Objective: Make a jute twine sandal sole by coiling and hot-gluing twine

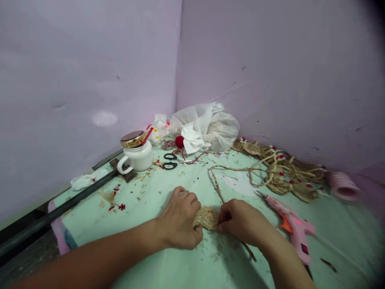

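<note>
jute coil (207, 217) pinched between both hands' fingers (197, 222), on table (168, 188)

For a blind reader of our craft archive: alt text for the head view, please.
The left hand and right hand hold a small jute coil between them on a green table. A pink glue gun lies to the right; scissors and a white mug sit behind.
</note>
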Demonstrator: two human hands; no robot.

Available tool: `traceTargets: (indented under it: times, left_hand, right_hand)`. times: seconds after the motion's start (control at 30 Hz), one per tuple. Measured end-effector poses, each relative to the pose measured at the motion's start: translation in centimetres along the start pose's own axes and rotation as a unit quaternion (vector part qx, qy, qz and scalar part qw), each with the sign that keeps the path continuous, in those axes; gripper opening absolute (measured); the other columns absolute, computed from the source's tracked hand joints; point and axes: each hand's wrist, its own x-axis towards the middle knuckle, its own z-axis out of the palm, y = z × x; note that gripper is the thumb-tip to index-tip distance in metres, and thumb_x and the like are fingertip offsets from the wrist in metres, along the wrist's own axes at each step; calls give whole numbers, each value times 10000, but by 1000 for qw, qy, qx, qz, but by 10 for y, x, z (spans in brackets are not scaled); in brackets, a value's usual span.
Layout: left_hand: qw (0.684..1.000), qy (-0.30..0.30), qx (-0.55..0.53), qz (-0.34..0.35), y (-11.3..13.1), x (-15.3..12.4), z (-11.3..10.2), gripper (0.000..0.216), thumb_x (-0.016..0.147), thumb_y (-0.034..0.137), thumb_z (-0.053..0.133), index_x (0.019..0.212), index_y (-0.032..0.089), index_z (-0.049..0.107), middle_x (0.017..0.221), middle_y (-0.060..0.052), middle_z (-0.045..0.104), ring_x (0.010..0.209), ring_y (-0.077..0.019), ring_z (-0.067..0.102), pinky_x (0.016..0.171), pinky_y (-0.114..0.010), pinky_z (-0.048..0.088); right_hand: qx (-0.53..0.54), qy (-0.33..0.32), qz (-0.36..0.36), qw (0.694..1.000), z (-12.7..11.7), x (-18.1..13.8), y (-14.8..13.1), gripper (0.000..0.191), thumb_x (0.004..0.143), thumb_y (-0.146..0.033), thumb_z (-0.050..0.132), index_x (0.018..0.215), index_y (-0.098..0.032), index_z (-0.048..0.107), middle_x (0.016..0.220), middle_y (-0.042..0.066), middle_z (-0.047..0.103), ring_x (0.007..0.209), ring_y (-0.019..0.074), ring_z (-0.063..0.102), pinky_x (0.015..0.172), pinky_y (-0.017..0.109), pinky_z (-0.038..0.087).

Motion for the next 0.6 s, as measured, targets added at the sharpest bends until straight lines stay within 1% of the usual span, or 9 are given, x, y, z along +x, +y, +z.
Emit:
traceTargets:
  times: [0.1, 0.23, 0.33, 0.43, 0.5, 0.57, 0.6]
  left_hand:
    - [1000, -1, -5, 1, -1, -1, 0, 163, 594, 260, 546, 731, 171, 553, 773, -46, 537, 765, -196, 488, 900, -410, 324]
    - [1000, 0, -17, -5, -1, -1, 3, 173, 590, 259, 548, 736, 166, 550, 787, -52, 539, 776, -200, 481, 893, -418, 327]
    - [999, 8, -31, -15, 0, -2, 5, 191, 569, 258, 560, 736, 167, 541, 787, -53, 536, 776, -204, 478, 855, -409, 350]
    - [999, 13, -34, -29, 2, -4, 6, 222, 572, 269, 572, 762, 157, 549, 804, -63, 542, 803, -216, 478, 860, -427, 353]
    - [999, 4, -33, -28, 2, -5, 6, 242, 585, 295, 585, 780, 154, 557, 832, -73, 548, 833, -231, 478, 883, -458, 342]
    - [999, -22, -42, -25, 1, -4, 9, 280, 586, 325, 609, 804, 153, 568, 852, -79, 557, 843, -243, 484, 881, -479, 351]
    - [998, -37, -46, -23, 0, -1, 11, 298, 577, 332, 626, 808, 151, 575, 854, -85, 563, 845, -252, 490, 871, -484, 363]
  right_hand:
    - [-9, -7, -10, 1000, 0, -1, 0, 54, 601, -232, 651, 624, -232, 699, 639, 4, 678, 624, 168, 586, 514, 249, 292]
    - [-22, 18, -24, 999, -1, -7, -3, 107, 615, -182, 612, 640, -237, 701, 668, 3, 688, 644, 166, 589, 529, 245, 296]
    - [-29, 34, -12, 999, -4, -12, -5, 158, 636, -164, 582, 662, -254, 710, 685, 10, 699, 652, 181, 604, 537, 257, 307]
    - [-34, 69, 14, 997, -6, -17, -4, 173, 695, -176, 552, 697, -248, 710, 727, 36, 713, 703, 218, 630, 586, 286, 358]
    - [6, 110, 12, 994, -9, -20, -4, 179, 741, -214, 524, 748, -238, 702, 772, 51, 719, 741, 233, 639, 640, 310, 404]
    - [98, 141, -13, 985, -12, -20, -8, 195, 770, -295, 508, 800, -228, 689, 819, 63, 720, 765, 240, 642, 688, 333, 444]
    - [157, 153, -33, 975, -14, -17, -12, 209, 771, -334, 509, 814, -223, 681, 845, 68, 719, 787, 244, 643, 713, 343, 459]
